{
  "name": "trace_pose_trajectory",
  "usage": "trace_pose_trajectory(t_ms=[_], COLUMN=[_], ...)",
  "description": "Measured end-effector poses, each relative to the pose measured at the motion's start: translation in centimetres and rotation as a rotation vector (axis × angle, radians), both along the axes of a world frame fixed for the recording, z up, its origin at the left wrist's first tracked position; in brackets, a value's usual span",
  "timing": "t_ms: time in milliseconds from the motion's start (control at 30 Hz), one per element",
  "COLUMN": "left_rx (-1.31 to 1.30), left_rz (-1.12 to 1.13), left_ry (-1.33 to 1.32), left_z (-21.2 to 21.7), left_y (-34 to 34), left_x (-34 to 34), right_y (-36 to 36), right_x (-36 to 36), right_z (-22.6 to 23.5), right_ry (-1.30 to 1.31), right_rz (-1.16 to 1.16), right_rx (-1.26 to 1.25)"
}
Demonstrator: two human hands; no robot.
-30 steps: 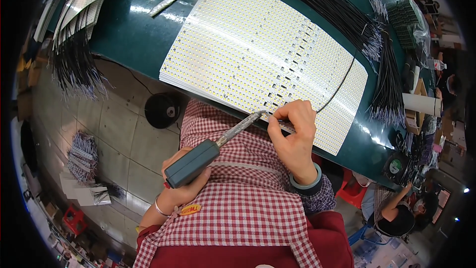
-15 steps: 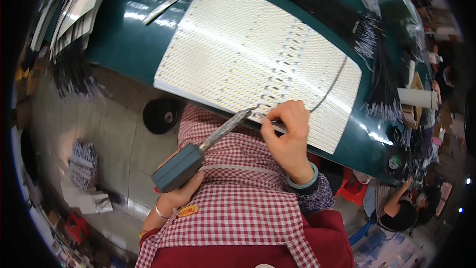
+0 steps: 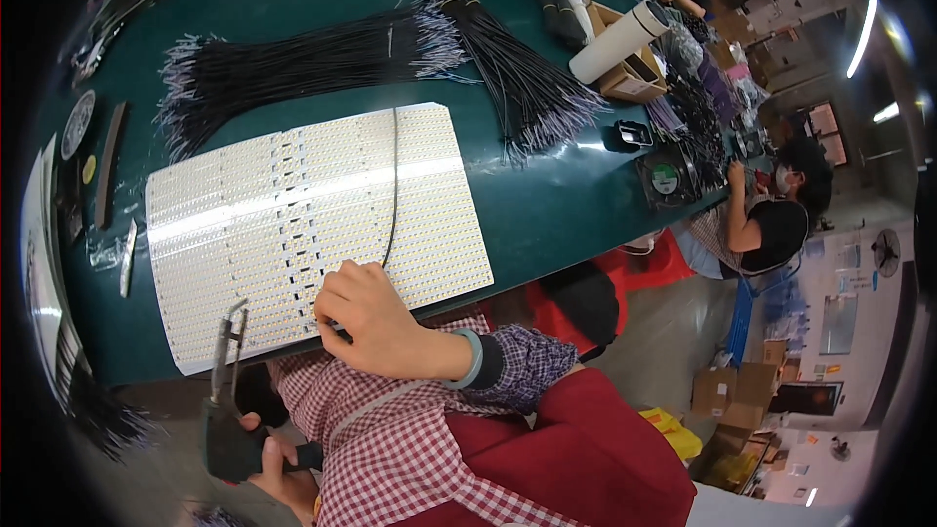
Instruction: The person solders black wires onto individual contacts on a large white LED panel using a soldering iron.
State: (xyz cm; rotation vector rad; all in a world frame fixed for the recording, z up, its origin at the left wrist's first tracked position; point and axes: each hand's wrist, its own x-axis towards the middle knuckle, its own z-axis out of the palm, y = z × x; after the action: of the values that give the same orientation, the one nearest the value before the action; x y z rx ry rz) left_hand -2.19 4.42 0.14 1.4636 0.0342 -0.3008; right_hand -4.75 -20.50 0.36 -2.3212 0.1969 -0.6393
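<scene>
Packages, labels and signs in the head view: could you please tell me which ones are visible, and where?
Open cardboard box: far right of the table, brown, under a white tube.
Round label: green and white, on a black fan.
Cardboard boxes: brown, stacked on the floor, lower right.

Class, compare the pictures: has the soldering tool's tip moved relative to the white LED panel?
Yes. The soldering tool in the left hand has drawn away from the right hand toward the LED panel's near-left corner.

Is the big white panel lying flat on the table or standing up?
Lying flat. The white panel rests spread out on the green table, a thin black wire lies across it, and the right hand presses on its near edge.
</scene>
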Motion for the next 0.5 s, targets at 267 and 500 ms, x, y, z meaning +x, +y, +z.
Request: trace_pose_trajectory(t_ms=[267,500], left_rx=[-0.793,-0.694], left_rz=[-0.057,0.046], left_ry=[0.282,0.312], left_z=[-0.1,0.3], left_y=[-1.1,-2.5], left_x=[4.1,4.8], right_y=[-3.4,-7.6], right_x=[-0.7,-1.7], right_z=[2.2,3.3], right_ry=[0.187,0.309], right_rz=[0.231,0.277], right_rx=[-0.012,-0.236])
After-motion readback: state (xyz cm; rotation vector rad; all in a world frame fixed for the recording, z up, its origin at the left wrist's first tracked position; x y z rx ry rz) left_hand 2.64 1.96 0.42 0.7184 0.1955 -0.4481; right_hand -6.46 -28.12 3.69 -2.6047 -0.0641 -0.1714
